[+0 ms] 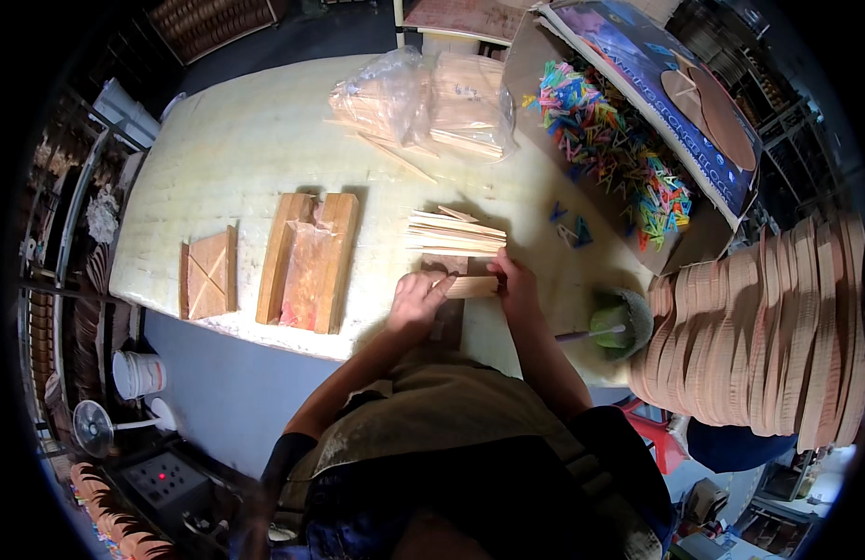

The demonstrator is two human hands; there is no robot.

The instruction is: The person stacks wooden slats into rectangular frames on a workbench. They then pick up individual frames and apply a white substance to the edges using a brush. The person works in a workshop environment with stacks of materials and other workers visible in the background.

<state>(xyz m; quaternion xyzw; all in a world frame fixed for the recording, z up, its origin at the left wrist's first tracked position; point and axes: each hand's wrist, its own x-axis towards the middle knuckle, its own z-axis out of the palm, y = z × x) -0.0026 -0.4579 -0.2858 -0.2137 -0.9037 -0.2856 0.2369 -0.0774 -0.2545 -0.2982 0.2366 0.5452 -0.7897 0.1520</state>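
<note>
1. At frame centre, the left hand (415, 301) lies flat, fingers together, steadying a small bundle of wooden slats (470, 287); the right hand (514, 280) clamps its far end.
2. A fanned stack of slats (454, 233) waits just above, unsorted.
3. Upper centre, bagged slats (423, 98) remain; most work appears ahead.

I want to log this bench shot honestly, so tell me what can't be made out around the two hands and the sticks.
Head view only:
- Left hand and right hand: fingers cover the grip on the small bundle of sticks; stick count too small to tell.
- Dark block under the hands: mostly covered by the left hand.
- Green bowl: contents too small, blurred.
- Plastic bag of sticks: glare hides contents.
- Stacked curved wooden pieces: warped near the fisheye rim.
</note>
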